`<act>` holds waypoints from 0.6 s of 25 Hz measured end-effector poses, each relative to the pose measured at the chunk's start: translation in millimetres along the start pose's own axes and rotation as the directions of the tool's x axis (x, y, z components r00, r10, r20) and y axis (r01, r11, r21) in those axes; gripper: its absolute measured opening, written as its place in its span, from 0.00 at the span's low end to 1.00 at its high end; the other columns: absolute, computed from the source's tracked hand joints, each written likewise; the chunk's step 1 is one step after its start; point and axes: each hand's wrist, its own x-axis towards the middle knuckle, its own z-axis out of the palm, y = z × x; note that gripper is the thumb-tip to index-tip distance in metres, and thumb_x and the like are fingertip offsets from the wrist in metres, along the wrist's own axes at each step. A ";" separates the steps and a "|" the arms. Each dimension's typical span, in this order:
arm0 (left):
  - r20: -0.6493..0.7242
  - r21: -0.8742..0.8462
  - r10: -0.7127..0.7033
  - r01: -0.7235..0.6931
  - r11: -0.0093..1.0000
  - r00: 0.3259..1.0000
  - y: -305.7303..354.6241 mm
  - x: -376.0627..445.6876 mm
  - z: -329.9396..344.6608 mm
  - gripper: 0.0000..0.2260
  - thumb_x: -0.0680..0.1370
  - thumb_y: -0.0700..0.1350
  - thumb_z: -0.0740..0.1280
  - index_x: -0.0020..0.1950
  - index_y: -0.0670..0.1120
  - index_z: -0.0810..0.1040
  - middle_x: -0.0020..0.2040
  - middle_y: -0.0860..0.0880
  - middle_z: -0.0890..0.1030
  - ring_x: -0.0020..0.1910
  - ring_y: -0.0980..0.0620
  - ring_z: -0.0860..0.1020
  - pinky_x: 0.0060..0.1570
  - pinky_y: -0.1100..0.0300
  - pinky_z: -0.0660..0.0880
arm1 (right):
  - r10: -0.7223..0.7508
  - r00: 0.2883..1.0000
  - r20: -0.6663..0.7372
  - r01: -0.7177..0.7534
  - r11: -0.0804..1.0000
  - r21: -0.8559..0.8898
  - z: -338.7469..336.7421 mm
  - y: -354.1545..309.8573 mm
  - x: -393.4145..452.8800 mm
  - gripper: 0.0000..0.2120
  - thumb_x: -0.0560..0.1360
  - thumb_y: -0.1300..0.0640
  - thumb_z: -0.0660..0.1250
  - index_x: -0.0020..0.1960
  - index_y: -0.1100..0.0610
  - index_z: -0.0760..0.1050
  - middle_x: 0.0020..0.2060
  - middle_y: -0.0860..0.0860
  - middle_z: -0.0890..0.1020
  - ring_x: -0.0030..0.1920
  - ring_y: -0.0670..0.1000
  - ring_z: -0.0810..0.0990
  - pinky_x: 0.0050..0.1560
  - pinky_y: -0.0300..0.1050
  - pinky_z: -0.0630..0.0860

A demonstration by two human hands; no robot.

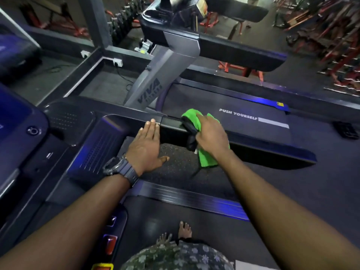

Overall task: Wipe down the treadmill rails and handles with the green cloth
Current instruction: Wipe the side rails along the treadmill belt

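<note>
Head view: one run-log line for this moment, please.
step: wiping rail | right hand: grips green cloth on rail | left hand: flat on rail

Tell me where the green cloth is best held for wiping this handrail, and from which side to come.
Grip the green cloth at its bunched middle, from above, as the right hand does. It drapes over the handrail, its loose end hanging below, so a top grip likely presses it onto the rail.
</note>
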 end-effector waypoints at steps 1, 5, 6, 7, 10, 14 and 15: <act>0.000 -0.035 -0.007 0.007 0.999 1.000 2.9 1.2 -0.1 0.49 0.76 0.63 0.65 0.79 0.35 0.40 0.80 0.37 0.39 0.80 0.42 0.41 0.79 0.51 0.44 | 0.018 1.000 -0.005 -0.018 1.000 -0.021 6.2 -15.2 0.1 0.31 0.69 0.61 0.63 0.73 0.58 0.67 0.68 0.59 0.74 0.68 0.60 0.71 0.70 0.53 0.64; -0.032 -0.093 -0.036 0.033 0.995 0.999 8.6 2.7 1.6 0.49 0.76 0.63 0.65 0.79 0.35 0.42 0.80 0.37 0.41 0.80 0.41 0.42 0.79 0.49 0.45 | -0.335 0.939 0.080 0.337 0.941 -0.011 18.7 -24.5 -5.6 0.35 0.68 0.62 0.63 0.75 0.55 0.65 0.73 0.56 0.69 0.72 0.58 0.68 0.73 0.54 0.62; -0.054 -0.087 -0.040 0.035 0.996 0.998 8.4 2.3 3.1 0.48 0.76 0.63 0.65 0.79 0.35 0.43 0.80 0.37 0.43 0.80 0.41 0.43 0.79 0.49 0.45 | -0.310 0.946 0.092 0.311 0.950 0.008 10.3 -7.7 -3.9 0.34 0.69 0.62 0.64 0.75 0.54 0.66 0.72 0.56 0.71 0.71 0.57 0.69 0.73 0.51 0.63; -0.088 -0.081 -0.041 0.033 0.996 0.995 8.1 2.9 4.8 0.47 0.76 0.63 0.65 0.79 0.35 0.45 0.80 0.37 0.44 0.80 0.42 0.44 0.79 0.49 0.45 | -0.232 0.968 0.090 0.235 0.972 -0.015 4.8 0.7 2.1 0.30 0.72 0.60 0.64 0.75 0.54 0.67 0.69 0.56 0.74 0.69 0.58 0.71 0.71 0.51 0.65; -0.133 -0.105 -0.032 0.018 0.994 0.991 10.7 6.9 3.9 0.45 0.77 0.61 0.66 0.79 0.34 0.48 0.80 0.37 0.49 0.80 0.41 0.46 0.79 0.49 0.45 | -0.075 0.996 0.051 0.081 0.989 -0.124 11.6 -25.9 15.2 0.27 0.76 0.46 0.63 0.73 0.53 0.67 0.67 0.55 0.74 0.65 0.60 0.74 0.63 0.55 0.69; -0.146 -0.087 -0.040 0.028 0.996 0.988 10.7 9.3 8.3 0.46 0.75 0.60 0.68 0.79 0.35 0.48 0.80 0.38 0.48 0.80 0.42 0.46 0.79 0.51 0.44 | -0.344 0.931 0.124 0.356 0.930 -0.090 11.4 13.7 -12.1 0.38 0.70 0.55 0.67 0.78 0.50 0.58 0.75 0.53 0.65 0.74 0.56 0.65 0.73 0.54 0.62; -0.154 -0.080 -0.046 0.034 0.996 0.987 12.3 10.6 10.4 0.47 0.75 0.61 0.68 0.79 0.35 0.48 0.81 0.38 0.47 0.80 0.42 0.45 0.79 0.51 0.44 | -0.275 0.957 0.094 0.284 0.953 -0.105 5.0 37.9 -15.4 0.38 0.69 0.55 0.66 0.78 0.50 0.60 0.74 0.54 0.68 0.73 0.57 0.66 0.72 0.54 0.63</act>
